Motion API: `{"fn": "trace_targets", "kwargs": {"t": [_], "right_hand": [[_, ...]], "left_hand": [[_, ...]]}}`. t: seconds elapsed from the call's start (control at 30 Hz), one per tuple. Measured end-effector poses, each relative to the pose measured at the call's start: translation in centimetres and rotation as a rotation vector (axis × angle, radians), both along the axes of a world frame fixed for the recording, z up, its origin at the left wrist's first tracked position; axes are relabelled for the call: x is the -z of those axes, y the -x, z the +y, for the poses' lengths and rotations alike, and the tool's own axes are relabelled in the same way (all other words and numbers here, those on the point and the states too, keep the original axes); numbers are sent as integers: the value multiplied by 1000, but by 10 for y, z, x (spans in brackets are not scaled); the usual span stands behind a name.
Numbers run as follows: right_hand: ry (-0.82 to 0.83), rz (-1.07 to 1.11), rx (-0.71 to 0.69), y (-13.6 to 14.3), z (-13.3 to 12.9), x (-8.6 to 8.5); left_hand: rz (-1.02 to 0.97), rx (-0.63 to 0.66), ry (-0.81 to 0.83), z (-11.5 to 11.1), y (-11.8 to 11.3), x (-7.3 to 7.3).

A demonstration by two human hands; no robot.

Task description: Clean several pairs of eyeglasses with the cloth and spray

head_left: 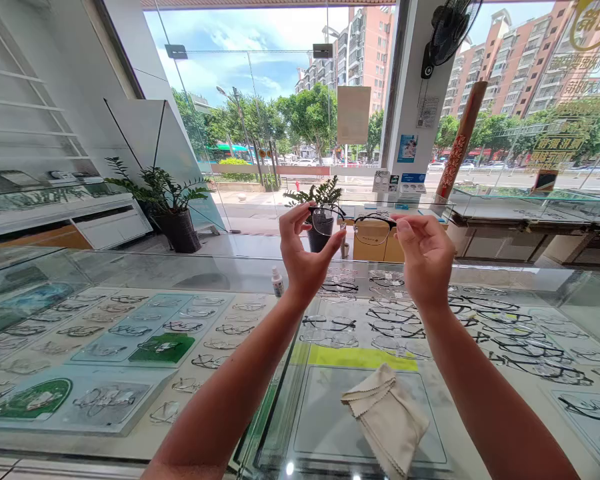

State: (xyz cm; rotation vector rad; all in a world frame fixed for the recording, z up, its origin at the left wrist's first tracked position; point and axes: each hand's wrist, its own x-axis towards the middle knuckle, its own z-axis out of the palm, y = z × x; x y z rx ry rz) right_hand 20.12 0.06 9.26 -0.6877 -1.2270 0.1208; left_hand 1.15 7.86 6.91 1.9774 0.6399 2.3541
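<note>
A pair of eyeglasses (372,230) with dark upper rims and thin lower rims is held up in the air above the glass display case, its lenses side by side. At its left end, my left hand (305,257) grips the frame, with the thumb stretched along below the lens. My right hand (427,257) pinches the other end near the hinge between thumb and fingers. Below them, a crumpled beige cleaning cloth (393,420) lies on the glass top. Just left of my left forearm's upper end stands a small white spray bottle (277,283).
The glass display case (260,427) holds many rows of eyeglasses (515,327). Beyond it stand potted plants (177,230), a low cabinet (373,250) and another glass counter (510,217). Large windows face a street. A black fan (450,33) hangs on the pillar.
</note>
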Motion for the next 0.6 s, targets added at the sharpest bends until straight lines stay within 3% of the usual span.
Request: {"fn": "trace_targets", "kwargs": {"t": [0.33, 0.6], "right_hand": [[22, 82, -222, 0, -4, -5], [65, 68, -271, 0, -4, -4]], "left_hand": [[-13, 54, 4, 2, -1, 1], [-19, 71, 26, 4, -3, 3]]}}
